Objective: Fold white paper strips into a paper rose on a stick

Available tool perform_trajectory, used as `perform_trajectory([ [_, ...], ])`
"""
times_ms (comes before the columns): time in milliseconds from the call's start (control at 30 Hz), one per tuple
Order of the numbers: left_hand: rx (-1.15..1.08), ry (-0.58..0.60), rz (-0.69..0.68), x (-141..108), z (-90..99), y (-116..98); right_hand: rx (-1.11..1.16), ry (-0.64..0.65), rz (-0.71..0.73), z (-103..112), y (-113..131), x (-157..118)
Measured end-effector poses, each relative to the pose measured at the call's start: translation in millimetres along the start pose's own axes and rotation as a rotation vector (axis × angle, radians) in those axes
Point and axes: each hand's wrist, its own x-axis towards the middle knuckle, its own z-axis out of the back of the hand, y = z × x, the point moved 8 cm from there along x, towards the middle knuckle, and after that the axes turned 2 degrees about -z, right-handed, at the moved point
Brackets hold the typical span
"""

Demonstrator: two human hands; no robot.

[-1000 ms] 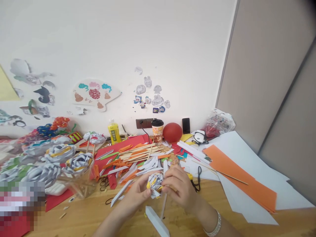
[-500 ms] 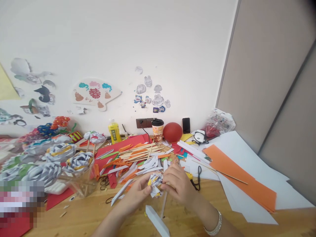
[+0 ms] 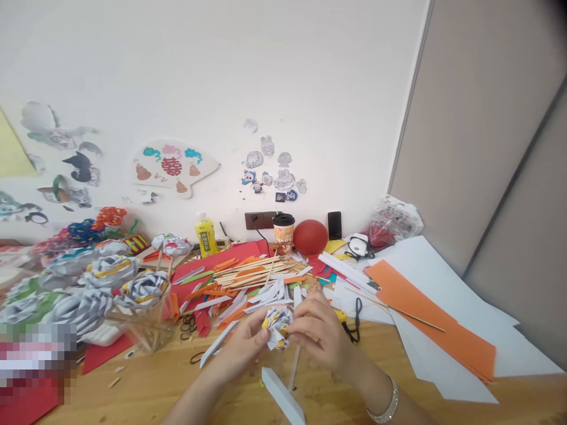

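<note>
Between my hands is a small white and yellow folded paper flower (image 3: 277,326), held above the front of the wooden table. My left hand (image 3: 248,339) grips its left side, with the thumb on the near face. From the right, the fingers of my right hand (image 3: 321,330) are closed at the flower's edge, pinching its folds. Below them, a folded white paper strip (image 3: 283,395) lies on the table. Just beyond my hands are loose white paper strips (image 3: 272,293) and a heap of thin wooden sticks (image 3: 250,273).
Finished paper flowers (image 3: 84,307) crowd the left, some in a clear container (image 3: 148,324). At the back stand a yellow bottle (image 3: 206,236), a lidded cup (image 3: 283,233) and a red balloon (image 3: 310,237). Orange sheets (image 3: 434,319) overlie white paper (image 3: 460,301) on the right.
The paper flower has turned slightly in my hands and moved a little up and left. My fingers have shifted slightly around it; both hands keep their hold.
</note>
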Motion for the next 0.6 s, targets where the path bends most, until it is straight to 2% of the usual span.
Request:
perform_trajectory([
  [433,0.046,0.009,0.013,1.6,-1.5,-0.6,-0.051,0.128,-0.027,-7.7,-9.2,1.4],
  [600,0.081,0.013,0.024,2.2,-2.9,-2.0,-0.083,0.137,-0.043,-10.0,-11.8,0.3],
])
